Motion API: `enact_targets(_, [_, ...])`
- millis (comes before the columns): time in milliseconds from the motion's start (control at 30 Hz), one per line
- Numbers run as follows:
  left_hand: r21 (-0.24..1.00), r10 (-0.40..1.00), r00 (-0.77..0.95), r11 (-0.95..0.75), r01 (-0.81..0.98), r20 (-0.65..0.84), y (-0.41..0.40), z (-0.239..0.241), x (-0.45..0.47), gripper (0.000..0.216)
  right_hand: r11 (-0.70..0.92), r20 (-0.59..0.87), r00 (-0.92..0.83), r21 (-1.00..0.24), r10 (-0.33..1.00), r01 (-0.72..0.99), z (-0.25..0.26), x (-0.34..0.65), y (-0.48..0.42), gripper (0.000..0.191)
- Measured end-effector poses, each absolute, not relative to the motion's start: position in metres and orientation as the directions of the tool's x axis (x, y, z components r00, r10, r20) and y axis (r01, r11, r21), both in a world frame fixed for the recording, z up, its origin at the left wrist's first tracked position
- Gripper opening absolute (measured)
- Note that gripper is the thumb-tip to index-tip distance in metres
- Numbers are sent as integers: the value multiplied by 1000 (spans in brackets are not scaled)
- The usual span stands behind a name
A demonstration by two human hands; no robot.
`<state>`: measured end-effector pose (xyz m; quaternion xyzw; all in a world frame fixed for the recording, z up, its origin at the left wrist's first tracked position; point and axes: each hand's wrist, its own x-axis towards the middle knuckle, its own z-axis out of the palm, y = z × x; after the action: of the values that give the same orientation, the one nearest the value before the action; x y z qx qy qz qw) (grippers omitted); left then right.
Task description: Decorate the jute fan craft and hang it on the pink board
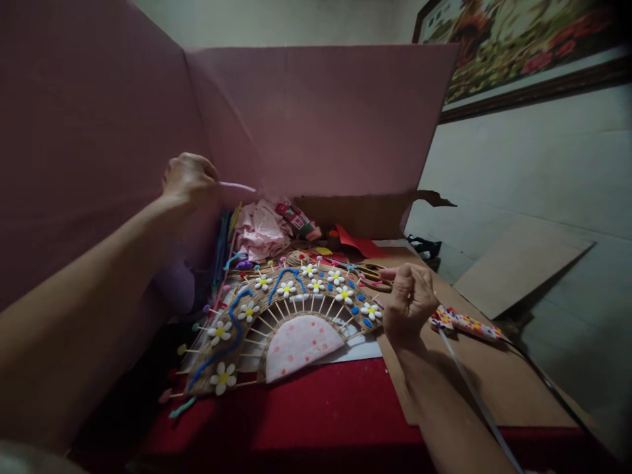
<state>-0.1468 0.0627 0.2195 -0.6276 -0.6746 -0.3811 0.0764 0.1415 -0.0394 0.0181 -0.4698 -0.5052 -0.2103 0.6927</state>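
My left hand (190,176) is raised at the left, its fingers closed on a pale lilac pipe cleaner (237,187) that sticks out to the right. Over the right end of the fan-shaped craft (197,378), my right hand (409,299) is closed; anything in its fingers is too small or hidden to make out. Beside that hand lie scissors (378,284) with gold-coloured handles. The craft has a twine-wrapped arc, thin sticks with coloured tips, white daisies (223,378), blue wavy strips (237,342) and a dotted pink half-circle (303,349).
A glue gun wrapped in floral material (469,324) rests on brown cardboard (518,395), its cord running right. Behind the craft are crumpled pink fabric (261,230), red paper (358,242) and a twine ball (299,257). Pink boards (316,118) stand at the back and left.
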Motion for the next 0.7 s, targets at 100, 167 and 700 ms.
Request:
enact_targets(100, [796, 859, -149, -370, 479, 490, 42, 198, -107, 27, 518, 857, 413, -515, 308, 683, 17, 143, -38, 34])
enact_targets(167, [877, 902, -43, -404, 261, 429, 23, 172, -73, 18, 565, 785, 359, -615, 505, 551, 17, 142, -36, 35])
enact_targets(700, [895, 927, 40, -370, 249, 372, -10, 27, 17, 12, 7, 320, 536, -863, 781, 504, 5, 173, -14, 32])
